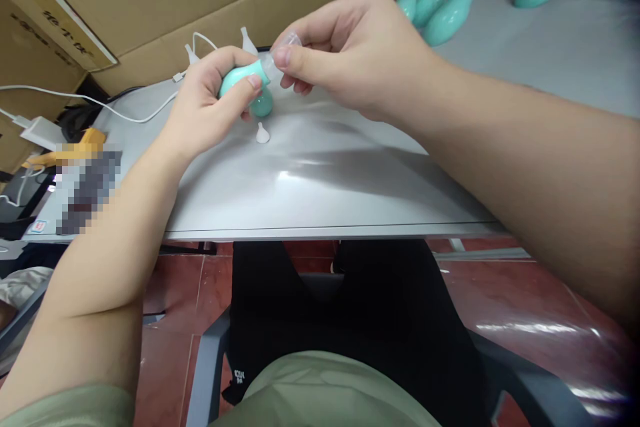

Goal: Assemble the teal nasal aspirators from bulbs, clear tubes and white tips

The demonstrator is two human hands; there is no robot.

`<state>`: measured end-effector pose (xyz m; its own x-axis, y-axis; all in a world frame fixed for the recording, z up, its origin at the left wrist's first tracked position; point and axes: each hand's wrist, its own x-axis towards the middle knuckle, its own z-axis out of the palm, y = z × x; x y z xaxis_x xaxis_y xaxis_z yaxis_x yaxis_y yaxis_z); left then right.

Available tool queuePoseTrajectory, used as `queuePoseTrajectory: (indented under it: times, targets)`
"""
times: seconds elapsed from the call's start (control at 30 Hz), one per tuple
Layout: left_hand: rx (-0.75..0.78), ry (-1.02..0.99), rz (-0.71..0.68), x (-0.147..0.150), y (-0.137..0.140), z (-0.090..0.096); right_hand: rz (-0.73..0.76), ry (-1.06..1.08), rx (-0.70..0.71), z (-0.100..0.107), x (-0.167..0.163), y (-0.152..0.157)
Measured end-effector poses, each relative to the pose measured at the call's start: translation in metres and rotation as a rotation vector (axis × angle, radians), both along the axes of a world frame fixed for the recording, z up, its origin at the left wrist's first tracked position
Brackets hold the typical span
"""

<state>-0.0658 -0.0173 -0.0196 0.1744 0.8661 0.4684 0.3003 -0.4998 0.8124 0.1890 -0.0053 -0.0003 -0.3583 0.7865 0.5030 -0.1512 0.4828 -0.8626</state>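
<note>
Above the table [310, 203], left hand [207, 88] clasps a bulb [239, 77], right hand [347, 53] its half-hidden nozzle [269, 67].

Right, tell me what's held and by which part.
A teal nasal aspirator: the left hand grips its bulb, the right hand pinches its clear nozzle.

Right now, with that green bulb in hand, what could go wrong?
The left hand holds the glossy green bulb while the right hand grips the clear tube at its mouth; a crooked push or pull might make the bulb slip.
A second bulb, partly hidden by the held one, could get knocked.
The small white tip lies loose on the table nearby, so a brushing hand might sweep it away.
</note>
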Motion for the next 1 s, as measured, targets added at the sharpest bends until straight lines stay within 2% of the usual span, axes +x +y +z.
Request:
queuePoseTrajectory:
  times: [0.17, 0.33, 0.6, 0.8, 1.0]
  targets:
    - [0.02, 0.043, -0.002, 0.001, -0.007, 0.004, 0.095, -0.008, 0.024, -0.002, 0.001, 0.002]
    - [-0.007, 0.006, -0.011, -0.001, -0.005, 0.003, 0.061, 0.063, 0.003, -0.003, -0.001, 0.0]
    - [-0.025, -0.078, -0.021, 0.016, -0.013, 0.006, -0.015, 0.002, 0.186, -0.006, 0.001, -0.002]
    - [-0.095, -0.085, -0.075, 0.023, -0.022, 0.016, -0.07, -0.011, 0.119, -0.001, -0.003, -0.016]
    - [-0.084, -0.124, -0.075, 0.026, -0.026, 0.015, -0.077, 0.014, 0.111, -0.005, -0.007, -0.018]
